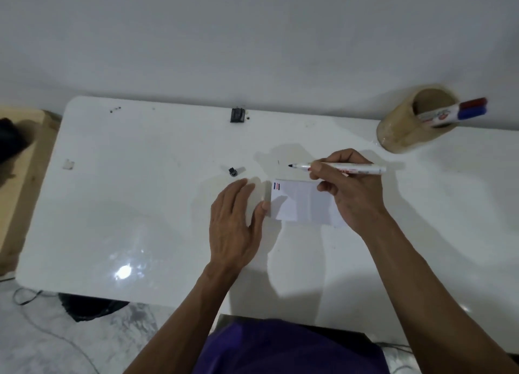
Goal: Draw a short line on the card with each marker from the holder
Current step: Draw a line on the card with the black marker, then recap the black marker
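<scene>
- Resting flat on the glossy white tabletop point(140, 194), the left hand point(234, 225) lies palm down with its fingers together and extended; its thumb tip touches the left edge of the small white rectangular card point(302, 202).
- The card lies on the table between the two hands, and its right part is hidden under the right hand point(348, 188).
- Near the card's top-left corner stand short upright strokes side by side — one blue, one red, and a darker one between or beside them that is too small to tell apart with certainty.
- The right hand pinches an uncapped white-barrelled marker with a dark tip point(337, 168) between thumb and fingertips; the other fingers curl under.
- The marker lies nearly level, its tip pointing left, beyond the card's far edge and not touching the card.
- A small black marker cap point(232, 171) sits on the table to the left of the marker tip, apart from both hands.
- A round tan cylindrical holder point(407, 129) stands at the table's far right corner, well apart from the card — two capped markers lean out of it to the right, one with a red cap point(474, 103) and one with a blue cap point(473, 112).
- A small black clip-like object point(238, 115) sits at the table's far edge.
</scene>
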`<act>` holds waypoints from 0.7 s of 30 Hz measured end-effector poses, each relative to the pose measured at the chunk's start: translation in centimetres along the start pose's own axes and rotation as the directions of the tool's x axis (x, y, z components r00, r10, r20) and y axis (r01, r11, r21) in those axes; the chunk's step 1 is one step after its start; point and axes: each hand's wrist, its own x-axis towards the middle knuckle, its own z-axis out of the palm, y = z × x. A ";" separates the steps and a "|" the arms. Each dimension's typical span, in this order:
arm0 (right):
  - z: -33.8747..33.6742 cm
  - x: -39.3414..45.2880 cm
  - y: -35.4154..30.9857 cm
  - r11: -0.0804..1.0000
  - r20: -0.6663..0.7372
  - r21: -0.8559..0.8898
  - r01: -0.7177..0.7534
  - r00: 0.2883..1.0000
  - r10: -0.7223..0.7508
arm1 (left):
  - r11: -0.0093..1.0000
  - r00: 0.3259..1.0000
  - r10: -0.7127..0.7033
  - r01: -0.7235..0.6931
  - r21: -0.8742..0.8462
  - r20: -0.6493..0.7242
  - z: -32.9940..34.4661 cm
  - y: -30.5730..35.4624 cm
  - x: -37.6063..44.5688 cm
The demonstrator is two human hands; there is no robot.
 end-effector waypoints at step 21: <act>4.6 -7.2 -2.3 0.977 -0.143 -0.139 0.162 0.973 -0.182 | 0.358 0.749 -0.537 0.618 -0.700 0.387 -6.6 2.8 4.8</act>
